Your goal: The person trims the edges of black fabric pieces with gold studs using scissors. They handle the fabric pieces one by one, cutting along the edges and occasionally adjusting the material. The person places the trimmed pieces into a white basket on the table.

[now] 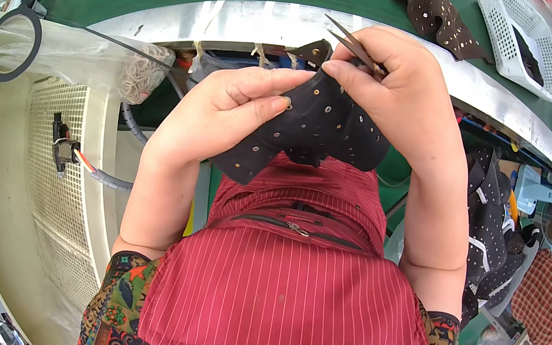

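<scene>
Held up above the red striped apron (283,299), the black studded fabric piece (305,130) droops soft and light. Left hand (227,116) pinches its lower edge shut; right hand (387,89) is closed on small scissors (354,44) at the top rim—best gripped by the edges.

She's got a dark brown piece (314,124) held up in front of her chest, a soft curved cut of material dotted all over with small metal eyelets. It bends between both hands, one lobe hanging down to the lower left, another to the right, and a small corner sticking up at the top. Thin metal scissors (354,44) sit in her right hand, their pointed blades slanting up and to the left, just above the piece's top edge, near that raised corner.
</scene>
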Tool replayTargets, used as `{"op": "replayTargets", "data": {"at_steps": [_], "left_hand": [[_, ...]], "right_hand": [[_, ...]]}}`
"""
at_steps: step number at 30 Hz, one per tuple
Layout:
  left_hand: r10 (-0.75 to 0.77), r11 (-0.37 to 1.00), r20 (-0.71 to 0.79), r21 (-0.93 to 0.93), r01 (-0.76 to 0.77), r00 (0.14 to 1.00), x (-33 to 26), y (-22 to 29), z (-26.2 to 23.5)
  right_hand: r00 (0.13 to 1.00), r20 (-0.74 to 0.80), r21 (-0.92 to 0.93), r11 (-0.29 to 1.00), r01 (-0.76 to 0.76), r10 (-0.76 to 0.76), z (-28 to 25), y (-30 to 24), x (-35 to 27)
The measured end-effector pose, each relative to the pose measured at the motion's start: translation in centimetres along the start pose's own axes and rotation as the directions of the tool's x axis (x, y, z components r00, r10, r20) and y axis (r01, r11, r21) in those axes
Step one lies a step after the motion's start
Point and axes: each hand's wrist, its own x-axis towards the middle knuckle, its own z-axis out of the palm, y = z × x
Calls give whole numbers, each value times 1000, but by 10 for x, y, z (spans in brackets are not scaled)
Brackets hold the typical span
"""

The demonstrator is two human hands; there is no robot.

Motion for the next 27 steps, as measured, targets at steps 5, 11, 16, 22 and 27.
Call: {"op": "replayTargets", "data": {"at_steps": [5, 11, 16, 22, 27], "left_hand": [[2, 1000, -6, -21, -2, 1000, 0, -5, -1], [46, 994, 13, 97, -47, 999, 0, -1, -3], [67, 993, 44, 90, -71, 997, -3, 2, -9], [-65, 987, 109, -139, 80, 992, -5, 7, -19], [-32, 994, 110, -104, 44, 993, -4, 9, -21]], "right_hand": [[1000, 22, 30, 999, -16, 15, 3, 4, -1], [999, 28, 254, 967, -32, 25, 8, 9, 0], [990, 23, 291, 949, 124, -137, 15, 18, 5], [959, 267, 260, 952, -162, 90, -3, 2, 3], [986, 158, 316, 944, -92, 43, 6, 0, 3]]}}
